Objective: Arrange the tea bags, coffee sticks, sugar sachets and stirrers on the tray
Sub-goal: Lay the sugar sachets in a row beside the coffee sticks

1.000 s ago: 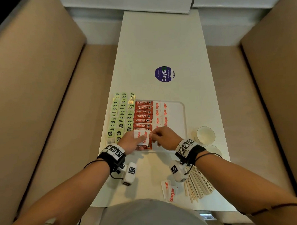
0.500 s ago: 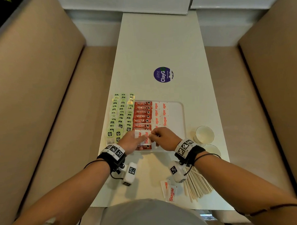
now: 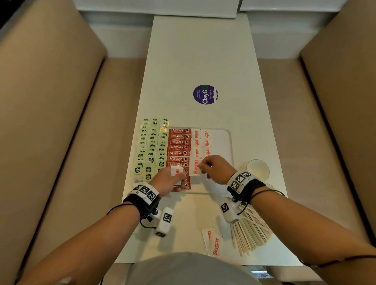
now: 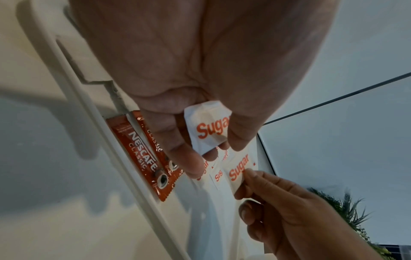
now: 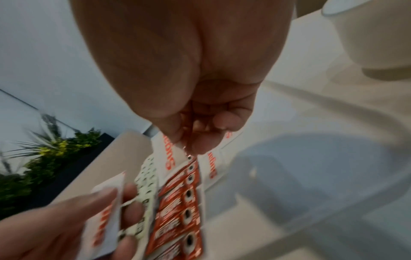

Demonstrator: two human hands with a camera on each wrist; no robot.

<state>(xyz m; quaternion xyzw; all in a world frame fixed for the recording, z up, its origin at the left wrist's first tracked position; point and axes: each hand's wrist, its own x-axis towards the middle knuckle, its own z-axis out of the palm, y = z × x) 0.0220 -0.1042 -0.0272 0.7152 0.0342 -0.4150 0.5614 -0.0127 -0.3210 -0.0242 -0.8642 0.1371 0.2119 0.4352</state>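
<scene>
A white tray [image 3: 224, 140] holds a column of red coffee sticks [image 3: 179, 147] and two columns of white sugar sachets [image 3: 196, 141]. Rows of green tea bags [image 3: 151, 148] lie just left of the sticks. My left hand [image 3: 180, 177] hovers over the near sticks and grips a small stack of sugar sachets [image 4: 208, 127]. My right hand [image 3: 202, 166] pinches the edge of a single sugar sachet [image 3: 195, 166] low over the tray beside the sticks. The same sachet [image 4: 239, 168] shows in the left wrist view. Wooden stirrers [image 3: 251, 232] and two loose sachets [image 3: 214, 241] lie on the table near me.
Two white paper cups [image 3: 257, 168] stand right of the tray, close to my right wrist. A round purple sticker [image 3: 205, 94] lies farther along the white table. Beige padded benches flank the table on both sides.
My right hand has drawn one sachet off the stack in my left hand and carried it a little right and forward over the tray. My left hand stayed put.
</scene>
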